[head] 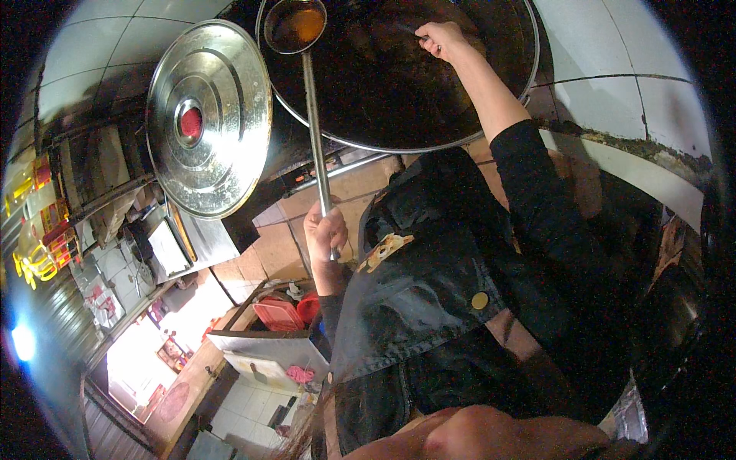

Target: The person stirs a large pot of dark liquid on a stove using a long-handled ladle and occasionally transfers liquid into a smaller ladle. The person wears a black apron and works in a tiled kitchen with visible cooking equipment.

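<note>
My left hand (326,230) grips the lower end of a long-handled metal ladle (311,115). The ladle's round bowl holds brownish-orange liquid and hangs over the left rim of a large, wide metal pot (402,150). Inside, the pot is dark, and its contents are hard to make out. Over its right part, my right hand (441,41) is closed around the dark handle of a thin tool (424,38). The far end of that tool fades into the dark. To the pot's left stands a round metal lid (210,167) with a red knob.
Yellow-capped bottles (43,236) stand on the far left. A white board (167,247) lies on a metal surface behind the lid. Lower down, a bin-like container (270,345) holds red plastic pieces (279,314). Tiled wall (592,40) rises at right.
</note>
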`<move>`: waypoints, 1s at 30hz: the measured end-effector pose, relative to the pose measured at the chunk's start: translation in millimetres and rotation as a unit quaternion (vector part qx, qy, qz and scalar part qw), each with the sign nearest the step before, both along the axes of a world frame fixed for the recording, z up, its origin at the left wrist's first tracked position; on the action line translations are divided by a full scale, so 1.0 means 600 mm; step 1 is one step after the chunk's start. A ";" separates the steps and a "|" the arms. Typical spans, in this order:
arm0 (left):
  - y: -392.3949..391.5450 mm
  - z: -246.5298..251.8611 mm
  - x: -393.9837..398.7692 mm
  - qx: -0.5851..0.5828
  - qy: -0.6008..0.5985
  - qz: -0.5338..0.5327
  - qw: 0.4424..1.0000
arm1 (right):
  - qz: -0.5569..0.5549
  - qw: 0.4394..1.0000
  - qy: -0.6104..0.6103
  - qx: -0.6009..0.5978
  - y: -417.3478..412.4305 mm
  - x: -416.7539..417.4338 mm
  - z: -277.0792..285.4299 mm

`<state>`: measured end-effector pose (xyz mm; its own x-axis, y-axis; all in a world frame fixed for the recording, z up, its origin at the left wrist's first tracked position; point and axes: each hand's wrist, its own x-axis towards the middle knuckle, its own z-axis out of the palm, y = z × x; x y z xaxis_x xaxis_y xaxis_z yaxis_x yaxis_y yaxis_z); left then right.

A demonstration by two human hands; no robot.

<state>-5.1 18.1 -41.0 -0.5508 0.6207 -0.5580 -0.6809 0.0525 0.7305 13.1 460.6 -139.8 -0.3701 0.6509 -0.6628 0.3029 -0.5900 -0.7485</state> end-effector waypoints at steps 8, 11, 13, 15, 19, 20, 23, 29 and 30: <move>-0.004 0.001 -0.005 -0.006 0.012 -0.008 1.000 | -0.060 0.998 0.014 -0.032 0.001 0.009 0.000; -0.005 0.002 -0.008 -0.011 0.015 -0.013 1.000 | -0.084 0.996 0.029 -0.029 0.000 0.018 -0.006; -0.004 0.006 -0.008 -0.016 0.014 -0.013 1.000 | -0.104 0.993 0.042 -0.037 -0.003 0.023 -0.005; -0.006 0.005 -0.012 -0.003 0.009 -0.020 1.000 | -0.123 0.990 0.047 -0.039 -0.008 0.028 -0.004; -0.015 -0.004 -0.017 0.004 0.005 -0.021 1.000 | -0.169 0.982 0.051 -0.061 -0.020 0.034 -0.001; -0.018 -0.005 -0.017 0.007 0.008 -0.024 1.000 | -0.186 0.980 0.049 -0.060 -0.024 0.035 0.000; -0.018 -0.002 -0.020 0.013 0.013 -0.034 0.999 | -0.228 0.971 0.048 -0.062 -0.050 0.041 0.020; -0.022 0.000 -0.031 0.000 0.019 -0.058 0.998 | -0.291 0.950 0.078 -0.078 -0.080 0.064 0.018; -0.023 0.001 -0.033 -0.007 0.028 -0.063 0.998 | -0.301 0.947 0.082 -0.079 -0.087 0.069 0.018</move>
<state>-24.7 4.4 -40.2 -0.4995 0.6793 -0.5377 -0.6272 0.1446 0.7653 54.4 408.3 -129.2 -0.0693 0.6739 -0.7355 -0.2371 -0.7273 -0.6441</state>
